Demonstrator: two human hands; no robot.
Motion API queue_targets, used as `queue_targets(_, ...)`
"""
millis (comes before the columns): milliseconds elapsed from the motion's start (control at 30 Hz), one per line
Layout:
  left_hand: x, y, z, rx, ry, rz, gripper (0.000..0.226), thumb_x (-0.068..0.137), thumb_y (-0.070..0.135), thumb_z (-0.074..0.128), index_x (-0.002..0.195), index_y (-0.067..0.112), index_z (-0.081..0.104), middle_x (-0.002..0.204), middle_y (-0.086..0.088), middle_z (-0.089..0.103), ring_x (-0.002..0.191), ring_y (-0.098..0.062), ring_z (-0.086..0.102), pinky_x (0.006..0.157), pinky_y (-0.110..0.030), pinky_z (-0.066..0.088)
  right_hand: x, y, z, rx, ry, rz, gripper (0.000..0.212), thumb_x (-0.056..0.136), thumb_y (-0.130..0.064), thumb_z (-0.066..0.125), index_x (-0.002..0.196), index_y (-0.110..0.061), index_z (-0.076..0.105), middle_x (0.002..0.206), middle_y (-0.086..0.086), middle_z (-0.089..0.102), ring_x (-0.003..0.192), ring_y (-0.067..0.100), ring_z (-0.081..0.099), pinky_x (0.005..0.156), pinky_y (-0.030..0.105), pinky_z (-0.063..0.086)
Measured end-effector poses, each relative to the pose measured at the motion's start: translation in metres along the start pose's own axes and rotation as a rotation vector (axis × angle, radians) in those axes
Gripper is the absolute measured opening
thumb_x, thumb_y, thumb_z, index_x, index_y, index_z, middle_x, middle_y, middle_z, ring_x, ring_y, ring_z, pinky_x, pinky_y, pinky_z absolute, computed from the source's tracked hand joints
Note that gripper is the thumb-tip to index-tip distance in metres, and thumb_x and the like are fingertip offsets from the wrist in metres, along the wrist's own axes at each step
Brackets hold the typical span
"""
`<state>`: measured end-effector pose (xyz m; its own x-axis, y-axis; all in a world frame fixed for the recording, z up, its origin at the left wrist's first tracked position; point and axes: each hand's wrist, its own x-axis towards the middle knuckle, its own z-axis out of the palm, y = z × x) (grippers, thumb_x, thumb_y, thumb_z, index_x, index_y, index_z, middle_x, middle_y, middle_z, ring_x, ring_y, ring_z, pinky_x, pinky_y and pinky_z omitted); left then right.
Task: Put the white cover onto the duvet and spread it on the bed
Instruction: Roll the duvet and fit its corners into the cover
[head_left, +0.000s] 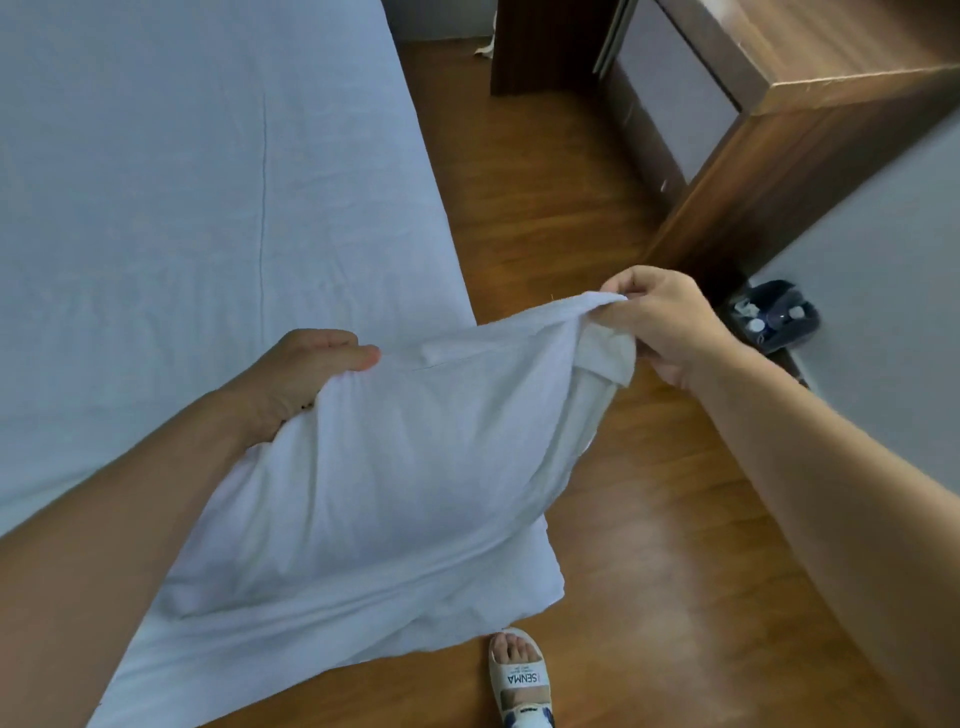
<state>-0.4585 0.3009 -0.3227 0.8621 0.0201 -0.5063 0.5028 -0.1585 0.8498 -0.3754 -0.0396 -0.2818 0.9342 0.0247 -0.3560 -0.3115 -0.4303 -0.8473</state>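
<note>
Over the near corner of the bed (182, 208), whose pale sheet lies flat, a folded white bundle (374, 467) hangs between both hands, partly over the wooden floor (597, 467). Whether it's the cover alone or cover plus duvet, can't tell; its underside and far layers are hidden. Left hand (296, 379) grips the bundle's left edge, fingers curled under and out of sight, thumb on top. Right hand (660, 322) pinches a bunched corner between thumb and fingertips. Risks: the thin pinch slips under the bundle's weight and the right end drops to the floor; picking the wrong layer means no opening found; loose folds could snag the sandalled foot (519, 675). Bed's far side is cropped; dark item (774, 317) by the wardrobe (779, 156) is unidentifiable.
</note>
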Motion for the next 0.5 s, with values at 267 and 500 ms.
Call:
queue_targets(267,0.004,-0.011,-0.009,-0.197,0.128,-0.068,0.056,0.068,0.032,0.088,0.056,0.022,0.035,0.061,0.0,0.03,0.054,-0.015,0.031,0.048,-0.022,0.025,0.07,0.054,0.064,-0.135,-0.495,0.723,0.041,0.096,-0.034,0.069,0.125,-0.006,0.065,0.132,0.015,0.066,0.12,0.03,0.064,0.105,0.042,0.051)
queue_targets(500,0.011,-0.009,-0.002,-0.022,0.261,-0.05,0.062,0.084,0.019,0.08,0.051,0.023,0.028,0.056,0.002,0.026,0.052,-0.014,0.027,0.054,-0.026,0.023,0.057,0.092,0.086,-0.299,-0.415,0.508,0.055,0.082,-0.062,0.075,0.102,-0.011,0.068,0.105,0.007,0.073,0.086,0.022,0.069,0.07,0.034,0.057)
